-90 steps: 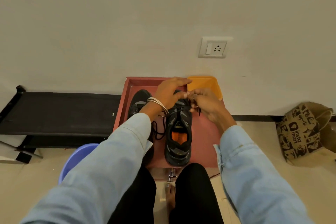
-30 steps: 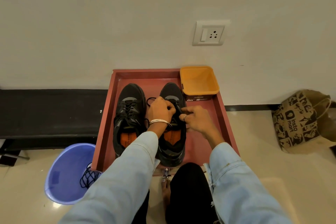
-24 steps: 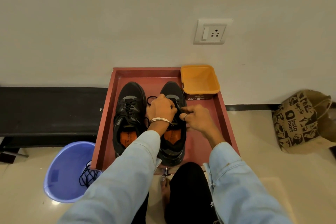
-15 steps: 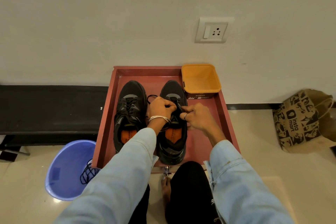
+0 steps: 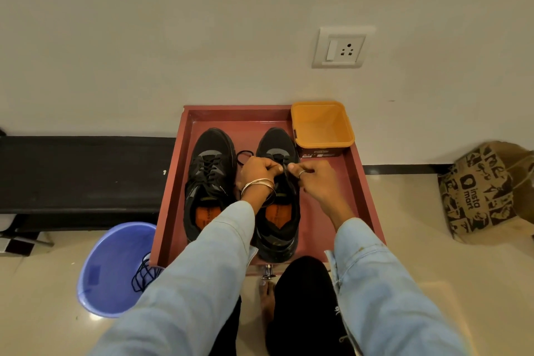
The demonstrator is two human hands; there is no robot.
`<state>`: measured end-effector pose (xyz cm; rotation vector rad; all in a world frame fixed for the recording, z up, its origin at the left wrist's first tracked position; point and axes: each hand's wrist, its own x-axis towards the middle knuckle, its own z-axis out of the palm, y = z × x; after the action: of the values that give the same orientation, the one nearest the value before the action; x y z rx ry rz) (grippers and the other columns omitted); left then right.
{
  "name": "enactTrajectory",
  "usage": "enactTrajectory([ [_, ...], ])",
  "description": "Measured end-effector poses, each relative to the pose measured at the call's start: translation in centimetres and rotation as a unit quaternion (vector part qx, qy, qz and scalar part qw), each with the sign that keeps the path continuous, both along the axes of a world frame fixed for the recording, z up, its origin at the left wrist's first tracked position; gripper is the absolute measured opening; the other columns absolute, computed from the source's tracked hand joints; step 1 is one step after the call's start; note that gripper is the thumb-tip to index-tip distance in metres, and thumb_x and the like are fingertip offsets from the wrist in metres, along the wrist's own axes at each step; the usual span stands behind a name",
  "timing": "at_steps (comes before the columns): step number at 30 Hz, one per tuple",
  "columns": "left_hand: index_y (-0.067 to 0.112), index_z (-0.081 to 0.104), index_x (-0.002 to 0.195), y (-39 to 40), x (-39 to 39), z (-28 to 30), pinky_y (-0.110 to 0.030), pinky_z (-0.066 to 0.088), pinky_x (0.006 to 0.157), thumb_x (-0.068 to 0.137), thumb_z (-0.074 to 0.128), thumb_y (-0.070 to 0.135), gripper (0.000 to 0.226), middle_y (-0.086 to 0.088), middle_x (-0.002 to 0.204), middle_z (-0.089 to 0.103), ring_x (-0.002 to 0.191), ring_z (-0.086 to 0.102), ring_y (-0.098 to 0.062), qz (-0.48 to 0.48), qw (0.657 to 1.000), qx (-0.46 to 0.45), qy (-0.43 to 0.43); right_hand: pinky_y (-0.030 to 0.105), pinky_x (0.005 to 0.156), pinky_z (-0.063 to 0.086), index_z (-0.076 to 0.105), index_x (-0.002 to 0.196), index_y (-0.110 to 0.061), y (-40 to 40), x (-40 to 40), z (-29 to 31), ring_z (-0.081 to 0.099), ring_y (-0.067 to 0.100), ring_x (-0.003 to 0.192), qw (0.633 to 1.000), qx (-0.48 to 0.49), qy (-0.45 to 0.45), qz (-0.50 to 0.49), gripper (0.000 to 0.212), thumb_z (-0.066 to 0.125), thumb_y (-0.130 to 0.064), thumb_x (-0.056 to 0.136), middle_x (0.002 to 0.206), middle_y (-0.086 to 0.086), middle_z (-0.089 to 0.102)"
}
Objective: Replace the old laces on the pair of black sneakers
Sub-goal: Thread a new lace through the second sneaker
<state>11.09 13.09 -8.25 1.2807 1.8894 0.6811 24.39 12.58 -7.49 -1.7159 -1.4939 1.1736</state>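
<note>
blue plastic tub (image 5: 115,269): round, smooth, glossy, on the tiled floor left of the tray; a tangle of dark lace (image 5: 143,276) hangs at its right edge.
red tray (image 5: 365,196): rectangular, flat matte bottom, low raised rim, set against the wall.
left sneaker (image 5: 209,179): black mesh and smooth panels, grey toe patch, orange insole, laced; lies toe to the wall in the tray.
right sneaker (image 5: 278,225): same make, just beside the first, orange insole showing.
left hand (image 5: 257,172): bangles at the wrist, grip narrow, pinching a black lace (image 5: 244,154) over the right sneaker's tongue; a loop of it lies between the sneakers.
right hand (image 5: 313,178): ring on one finger, grip narrow, pinching the same lace.
orange box (image 5: 322,127): square, open, smooth plastic, in the tray's far right corner.
</note>
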Motion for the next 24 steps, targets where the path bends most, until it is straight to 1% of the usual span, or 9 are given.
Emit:
enactTrajectory([
  [3, 0.018, 0.074, 0.101, -0.6, -0.9, 0.0, -0.037, 0.049, 0.092, 0.086, 0.067, 0.027, 0.019, -0.003, 0.103, 0.071, 0.100, 0.063, -0.021, -0.051, 0.998, 0.023, 0.009, 0.033, 0.079, 0.055, 0.077, 0.086, -0.014, 0.6, -1.2, -0.8, 0.065, 0.011, 0.081, 0.997, 0.021, -0.020, -0.065, 0.011, 0.073, -0.024, 0.084, 0.082, -0.001, 0.073],
  [6, 0.028, 0.063, 0.119, -1.8, -2.0, 0.0, -0.042, 0.047, 0.095, 0.074, 0.074, 0.044, 0.049, -0.003, 0.116, 0.061, 0.108, 0.056, -0.021, -0.074, 0.996, 0.034, 0.024, 0.037, 0.083, 0.054, 0.074, 0.082, -0.012, 0.7, -1.7, -0.7, 0.066, 0.016, 0.087, 0.995, 0.028, -0.028, -0.088, 0.009, 0.068, -0.017, 0.086, 0.084, 0.001, 0.072],
  [8, 0.035, 0.058, 0.122, -2.7, -2.5, 0.0, -0.046, 0.040, 0.098, 0.068, 0.074, 0.054, 0.059, -0.001, 0.124, 0.050, 0.118, 0.046, -0.023, -0.062, 0.994, 0.033, 0.087, 0.038, 0.082, 0.054, 0.070, 0.080, -0.013, 0.6, -1.6, 0.1, 0.067, 0.020, 0.088, 0.993, 0.031, 0.004, -0.111, 0.011, 0.063, -0.016, 0.089, 0.085, 0.002, 0.070],
  [10, 0.032, 0.058, 0.119, -3.6, -2.3, 0.3, -0.045, 0.036, 0.096, 0.070, 0.073, 0.053, 0.055, 0.000, 0.124, 0.046, 0.120, 0.042, -0.023, -0.038, 0.990, 0.029, 0.136, 0.038, 0.082, 0.054, 0.064, 0.078, -0.017, 0.7, -1.1, 2.1, 0.067, 0.025, 0.089, 0.989, 0.039, 0.042, -0.135, 0.016, 0.057, -0.016, 0.092, 0.085, 0.005, 0.069],
  [13, 0.022, 0.059, 0.109, -4.5, -1.3, 0.6, -0.042, 0.041, 0.090, 0.075, 0.070, 0.051, 0.046, -0.002, 0.117, 0.048, 0.110, 0.050, -0.024, -0.003, 0.987, 0.033, 0.158, 0.042, 0.079, 0.053, 0.056, 0.073, -0.020, 0.9, 0.0, 8.3, 0.067, 0.028, 0.086, 0.965, 0.082, 0.177, -0.176, 0.025, 0.044, -0.007, 0.092, 0.080, 0.006, 0.067],
  [16, 0.018, 0.061, 0.104, -4.9, -0.3, 0.6, -0.034, 0.045, 0.081, 0.078, 0.068, 0.044, 0.037, -0.004, 0.111, 0.053, 0.100, 0.057, -0.024, 0.014, 0.992, 0.035, 0.124, 0.038, 0.068, 0.055, 0.050, 0.080, -0.014, 0.6, 1.4, 16.2, 0.065, 0.027, 0.068, 0.888, 0.165, 0.391, -0.178, 0.026, 0.033, -0.001, 0.095, 0.073, 0.011, 0.065],
  [18, 0.017, 0.063, 0.105, -4.9, -0.1, 0.7, -0.033, 0.046, 0.080, 0.079, 0.067, 0.041, 0.036, -0.005, 0.109, 0.056, 0.099, 0.058, -0.025, 0.019, 0.993, 0.035, 0.115, 0.036, 0.060, 0.053, 0.051, 0.084, -0.012, 0.4, 2.3, 20.0, 0.058, 0.023, 0.057, 0.858, 0.234, 0.426, -0.164, 0.022, 0.036, -0.007, 0.100, 0.067, 0.009, 0.062],
  [21, 0.017, 0.063, 0.107, -4.6, -0.1, 0.9, -0.036, 0.049, 0.082, 0.080, 0.066, 0.040, 0.036, -0.005, 0.110, 0.057, 0.098, 0.058, -0.025, 0.010, 0.991, 0.029, 0.132, 0.026, 0.048, 0.039, 0.056, 0.083, -0.015, 1.1, 2.5, 20.5, 0.048, 0.012, 0.051, 0.889, 0.276, 0.339, -0.138, 0.018, 0.048, -0.005, 0.095, 0.063, 0.002, 0.057],
  [24, 0.018, 0.063, 0.107, -4.2, -0.1, 0.9, -0.035, 0.048, 0.080, 0.080, 0.065, 0.041, 0.036, -0.005, 0.110, 0.057, 0.097, 0.058, -0.025, 0.000, 0.989, 0.019, 0.150, 0.024, 0.067, 0.046, 0.065, 0.080, -0.023, 2.0, 1.3, 14.7, 0.058, 0.004, 0.068, 0.973, 0.225, 0.033, -0.032, 0.024, 0.055, -0.003, 0.087, 0.079, -0.006, 0.067],
])
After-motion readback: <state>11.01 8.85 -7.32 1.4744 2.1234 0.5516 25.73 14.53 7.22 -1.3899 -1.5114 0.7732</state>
